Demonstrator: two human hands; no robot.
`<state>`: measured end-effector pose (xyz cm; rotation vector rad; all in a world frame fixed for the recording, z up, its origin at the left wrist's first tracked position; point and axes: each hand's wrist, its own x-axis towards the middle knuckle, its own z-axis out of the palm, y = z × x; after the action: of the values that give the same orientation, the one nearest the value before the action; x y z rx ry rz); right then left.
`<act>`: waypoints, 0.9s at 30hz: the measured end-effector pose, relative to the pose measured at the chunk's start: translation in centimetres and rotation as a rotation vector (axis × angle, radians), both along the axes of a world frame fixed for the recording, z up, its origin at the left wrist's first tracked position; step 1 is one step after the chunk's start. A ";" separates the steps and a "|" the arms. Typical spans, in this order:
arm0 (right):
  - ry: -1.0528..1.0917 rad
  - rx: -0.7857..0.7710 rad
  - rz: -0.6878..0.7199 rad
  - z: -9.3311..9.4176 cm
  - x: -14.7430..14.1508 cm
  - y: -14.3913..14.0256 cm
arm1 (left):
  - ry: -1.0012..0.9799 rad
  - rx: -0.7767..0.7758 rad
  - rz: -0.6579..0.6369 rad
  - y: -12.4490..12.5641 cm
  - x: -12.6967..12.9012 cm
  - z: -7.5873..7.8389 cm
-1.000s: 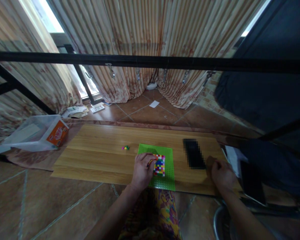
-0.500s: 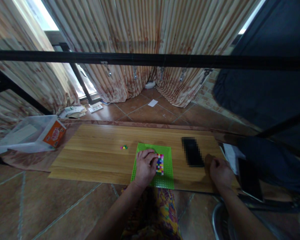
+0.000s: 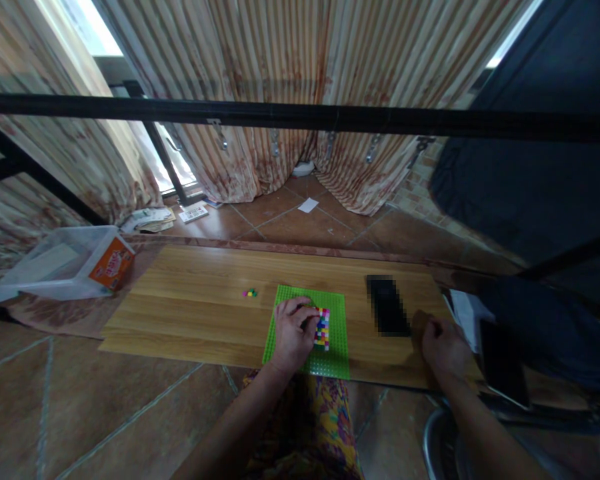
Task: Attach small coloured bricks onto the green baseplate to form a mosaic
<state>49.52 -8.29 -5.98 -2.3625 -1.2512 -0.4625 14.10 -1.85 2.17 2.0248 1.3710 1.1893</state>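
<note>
In the head view a wooden bench (image 3: 195,313) lies low over a tiled floor (image 3: 55,407), and a green baseplate (image 3: 330,360) sits at its near edge, at about 6 o'clock from the bench's middle. The left hand (image 3: 293,333) rests on the baseplate, fingers curled over the left part of a patch of coloured bricks (image 3: 323,328) pressed onto the plate; the fingertips touch the patch, but whether that grip is pinched on a brick cannot be told, since the fingers hide what lies beneath them. The patch shows pink, yellow, blue, red and white squares, and its right part stays uncovered. At 9 o'clock from the baseplate, well apart from it, a few loose bricks (image 3: 250,293) lie on the bare wood. At 3 o'clock from the baseplate lies a dark blurred slab (image 3: 387,305), flat on the bench. The right hand (image 3: 443,347) rests on the bench's near right corner, just beside that slab at its 4 o'clock, the fingers curled in together; nothing shows in its grip. Far off at 9 o'clock, past the bench's left end, a clear tub (image 3: 55,270) with an orange label stands on the floor. At 12 o'clock striped curtains (image 3: 280,67) hang behind a black bar (image 3: 300,120) that crosses the view.
</note>
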 end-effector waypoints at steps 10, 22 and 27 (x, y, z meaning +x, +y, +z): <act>0.017 -0.006 -0.008 0.2 -0.2 -0.1 | -0.007 -0.006 -0.002 0.0 0.0 0.2; 0.027 0.016 0.019 0.0 0.0 -0.1 | 0.033 -0.099 -0.039 1.0 -0.3 0.5; 0.005 -0.013 0.017 0.1 0.0 -0.1 | 0.046 -0.190 -0.082 1.5 0.1 0.5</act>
<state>49.56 -8.37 -5.86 -2.3604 -1.2741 -0.4440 14.19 -0.38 2.62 1.9646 1.3535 0.9452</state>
